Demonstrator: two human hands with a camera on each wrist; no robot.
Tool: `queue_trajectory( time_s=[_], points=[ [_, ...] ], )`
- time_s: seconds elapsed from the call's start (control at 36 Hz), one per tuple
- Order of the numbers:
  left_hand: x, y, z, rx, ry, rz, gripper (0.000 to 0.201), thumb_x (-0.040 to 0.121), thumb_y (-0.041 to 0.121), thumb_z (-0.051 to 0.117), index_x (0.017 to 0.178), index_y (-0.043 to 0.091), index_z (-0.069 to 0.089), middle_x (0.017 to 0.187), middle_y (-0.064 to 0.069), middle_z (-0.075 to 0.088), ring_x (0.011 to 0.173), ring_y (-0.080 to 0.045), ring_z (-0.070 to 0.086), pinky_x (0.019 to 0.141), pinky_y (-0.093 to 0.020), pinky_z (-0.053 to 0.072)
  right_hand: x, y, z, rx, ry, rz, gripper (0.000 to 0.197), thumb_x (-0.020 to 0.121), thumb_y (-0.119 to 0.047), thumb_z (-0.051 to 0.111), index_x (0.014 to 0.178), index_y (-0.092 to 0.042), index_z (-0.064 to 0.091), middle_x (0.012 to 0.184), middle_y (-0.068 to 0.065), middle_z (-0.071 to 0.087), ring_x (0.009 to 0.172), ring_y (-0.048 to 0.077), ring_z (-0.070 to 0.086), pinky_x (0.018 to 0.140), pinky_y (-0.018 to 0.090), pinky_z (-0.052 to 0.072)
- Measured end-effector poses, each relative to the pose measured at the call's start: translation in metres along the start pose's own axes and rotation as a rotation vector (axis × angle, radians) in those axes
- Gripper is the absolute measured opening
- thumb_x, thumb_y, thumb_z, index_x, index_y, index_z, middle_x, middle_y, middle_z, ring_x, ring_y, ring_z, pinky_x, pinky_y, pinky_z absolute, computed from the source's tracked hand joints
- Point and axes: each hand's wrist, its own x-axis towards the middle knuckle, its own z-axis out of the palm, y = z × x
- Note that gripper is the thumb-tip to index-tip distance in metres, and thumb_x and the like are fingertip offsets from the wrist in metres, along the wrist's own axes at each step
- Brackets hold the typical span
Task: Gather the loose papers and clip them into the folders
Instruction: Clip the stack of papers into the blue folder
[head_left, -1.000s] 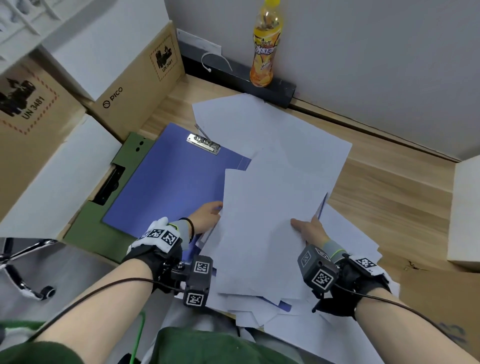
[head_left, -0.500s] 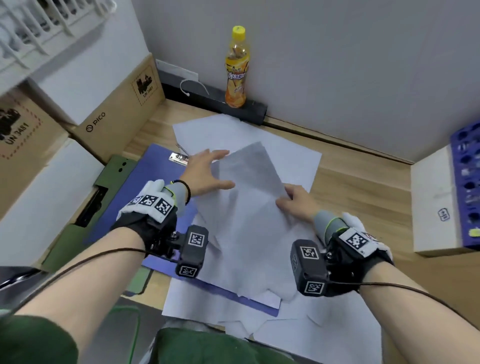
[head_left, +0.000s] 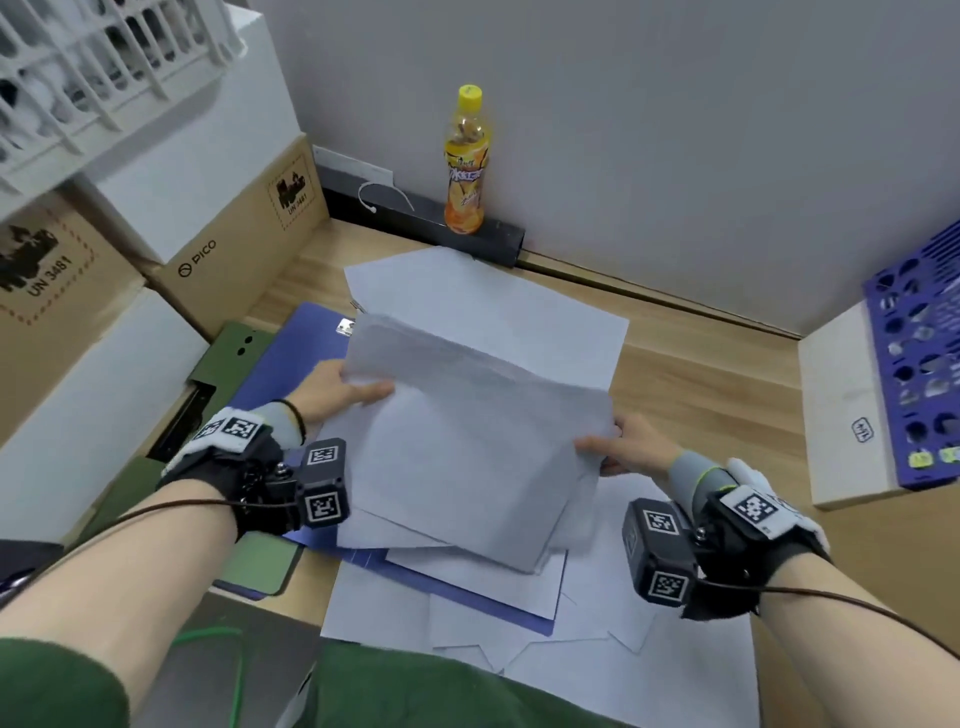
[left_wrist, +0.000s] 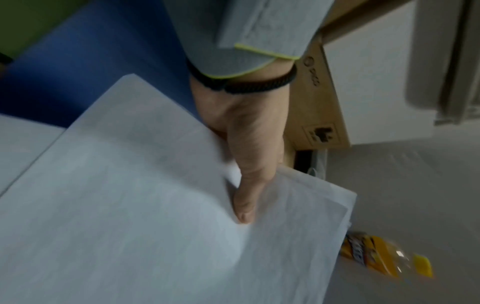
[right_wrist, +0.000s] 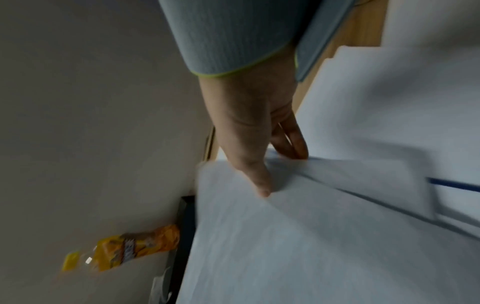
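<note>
A stack of white papers (head_left: 467, 441) is held up off the desk, tilted, between both hands. My left hand (head_left: 343, 389) pinches its left edge, thumb on top (left_wrist: 244, 205). My right hand (head_left: 618, 447) pinches the right edge, thumb on top (right_wrist: 262, 185) and fingers underneath. An open blue folder (head_left: 291, 358) with a metal clip (head_left: 345, 327) lies on the desk beneath and to the left. More loose white sheets (head_left: 493, 306) lie behind the stack, and others (head_left: 649, 660) lie at the near desk edge. A green folder (head_left: 218, 358) lies under the blue one.
An orange drink bottle (head_left: 466, 166) stands on a black bar at the back wall. Cardboard boxes (head_left: 228, 228) crowd the left side. A white box (head_left: 841, 405) and a blue perforated rack (head_left: 919, 364) stand at the right. Bare wooden desk (head_left: 717, 384) shows right of the papers.
The papers were pulled together from a flat spread and lifted into a tilted stack. Both hands moved from resting on the sheets to gripping the stack's side edges, farther apart.
</note>
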Motion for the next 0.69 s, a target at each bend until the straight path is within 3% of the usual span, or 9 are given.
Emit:
queue_trajectory(
  time_s=[0.11,0.17,0.22,0.31,0.36,0.42,0.53,0.61,0.69],
  points=[
    [-0.002,-0.023,0.003,-0.188,-0.006,-0.108,0.037,0.082,0.015,0.073,0.115,0.0,0.063,0.108,-0.015,0.068,0.087,-0.025,0.067,0.075,-0.035,0.056,0.01,0.025,0.013,0.261,0.057,0.093,0.04,0.086,-0.026,0.068,0.121,-0.01,0.056,0.101,0.005,0.068,0.069,0.01,0.07,0.058,0.021,0.052],
    [-0.003,-0.033,0.009,-0.249,-0.004,-0.137,0.036,0.087,0.014,0.067,0.121,0.004,0.059,0.113,-0.013,0.067,0.086,-0.021,0.067,0.069,-0.031,0.054,0.008,0.028,0.026,0.321,0.038,0.106,0.025,0.092,-0.016,0.06,0.116,-0.011,0.056,0.09,0.003,0.067,0.058,0.008,0.069,0.046,0.017,0.049],
    [-0.005,-0.043,0.017,-0.3,-0.038,-0.197,0.034,0.089,0.012,0.064,0.123,0.009,0.057,0.114,-0.012,0.066,0.094,-0.025,0.065,0.074,-0.035,0.053,0.003,0.029,0.037,0.305,0.021,0.114,0.022,0.094,-0.006,0.054,0.116,-0.009,0.054,0.087,0.003,0.066,0.055,0.01,0.068,0.042,0.017,0.049],
    [-0.006,-0.058,0.031,-0.157,-0.108,-0.287,0.032,0.088,-0.001,0.061,0.119,0.006,0.058,0.11,-0.013,0.067,0.096,-0.031,0.064,0.084,-0.043,0.053,0.001,0.03,0.051,0.295,0.012,0.13,0.025,0.093,0.005,0.048,0.113,-0.008,0.054,0.085,0.006,0.065,0.064,0.018,0.064,0.044,0.02,0.052],
    [-0.004,-0.054,0.037,-0.035,-0.102,-0.284,0.032,0.084,-0.009,0.058,0.114,0.001,0.06,0.109,-0.016,0.066,0.097,-0.031,0.062,0.091,-0.045,0.049,0.009,0.03,0.053,0.25,0.077,0.137,0.028,0.091,0.008,0.046,0.114,-0.004,0.054,0.09,0.009,0.065,0.072,0.024,0.063,0.057,0.026,0.057],
    [0.002,-0.033,0.039,-0.009,-0.064,-0.21,0.031,0.081,-0.01,0.058,0.108,0.003,0.062,0.106,-0.015,0.065,0.096,-0.03,0.06,0.087,-0.042,0.049,0.016,0.027,0.049,0.261,0.164,0.116,0.036,0.087,0.01,0.045,0.119,-0.002,0.056,0.097,0.013,0.066,0.077,0.027,0.064,0.069,0.035,0.056],
    [0.007,0.035,0.027,-0.216,0.071,0.028,0.051,0.062,0.006,0.066,0.112,0.009,0.064,0.11,-0.009,0.069,0.098,-0.025,0.065,0.087,-0.037,0.053,0.02,-0.007,0.026,0.443,0.354,-0.033,0.032,0.086,0.012,0.043,0.109,-0.007,0.055,0.099,0.015,0.066,0.083,0.028,0.061,0.068,0.034,0.054],
    [0.003,0.077,0.014,-0.377,0.088,0.235,0.04,0.061,0.005,0.065,0.1,0.011,0.064,0.095,-0.004,0.069,0.08,-0.014,0.066,0.074,-0.027,0.055,0.017,-0.039,0.004,0.617,0.426,-0.165,0.033,0.083,0.015,0.044,0.106,-0.007,0.056,0.09,0.007,0.064,0.081,0.025,0.062,0.071,0.034,0.053],
    [0.003,0.094,0.003,-0.392,0.104,0.357,0.039,0.058,0.008,0.069,0.096,0.015,0.064,0.096,-0.003,0.069,0.081,-0.014,0.066,0.074,-0.027,0.055,0.015,-0.056,-0.008,0.667,0.451,-0.226,0.035,0.079,0.016,0.042,0.101,-0.006,0.058,0.09,0.009,0.063,0.081,0.023,0.06,0.074,0.031,0.052]
  ],
)
